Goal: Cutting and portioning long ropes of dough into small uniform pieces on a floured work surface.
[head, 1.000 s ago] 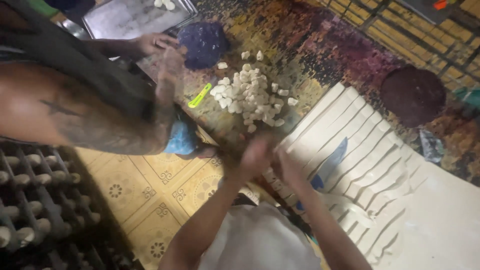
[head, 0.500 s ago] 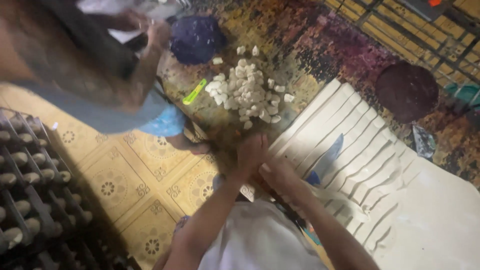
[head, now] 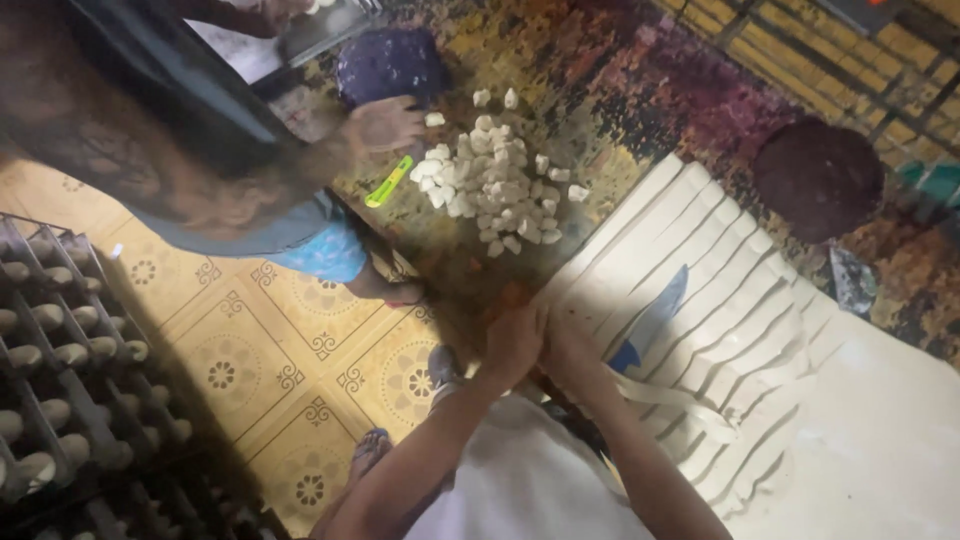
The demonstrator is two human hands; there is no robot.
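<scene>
The sheet of white dough [head: 700, 300], cut into long strips, was spread on the table [head: 600, 90], its strips running away from the near edge up to the right. At its near left corner the left hand [head: 512, 345] and right hand [head: 568, 352] were pressed together, both about equally near. Whether either grip was closed on dough could not be told. A heap of cut pieces [head: 495, 180] lay beyond, where another person's hand [head: 385, 125] reached.
</scene>
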